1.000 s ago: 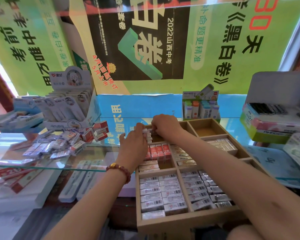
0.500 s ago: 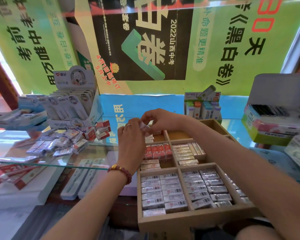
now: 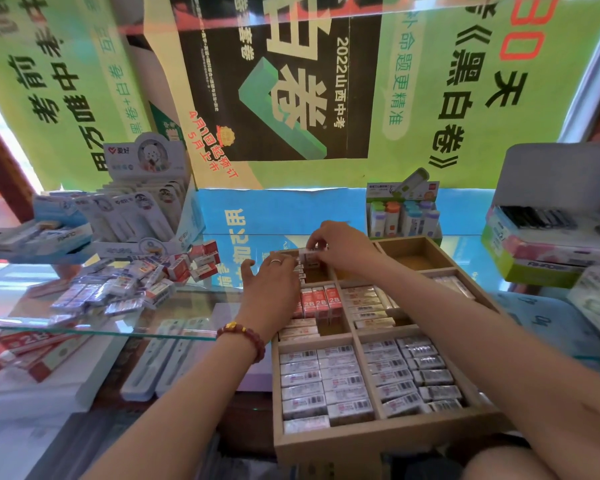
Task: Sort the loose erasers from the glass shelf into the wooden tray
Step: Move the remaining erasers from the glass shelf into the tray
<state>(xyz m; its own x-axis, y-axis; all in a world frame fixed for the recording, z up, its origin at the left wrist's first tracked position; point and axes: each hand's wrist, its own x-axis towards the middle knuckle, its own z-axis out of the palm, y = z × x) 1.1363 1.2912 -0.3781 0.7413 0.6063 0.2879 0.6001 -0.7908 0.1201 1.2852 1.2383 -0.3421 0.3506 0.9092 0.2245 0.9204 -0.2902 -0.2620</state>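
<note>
My right hand (image 3: 340, 251) pinched a wrapped eraser (image 3: 313, 252) over the wooden tray's (image 3: 378, 441) far-left compartment. My left hand (image 3: 274, 285) rested just beside it, thumb spread, and I could not tell whether its fingers held anything. Left of the tray, loose erasers (image 3: 118, 289) lay heaped on the glass shelf (image 3: 84, 327).

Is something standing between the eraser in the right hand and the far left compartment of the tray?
Nothing visible does. The right hand pinches the eraser just above that compartment of the wooden tray. The left hand lies at its left edge, beside the path, not under the eraser.
</note>
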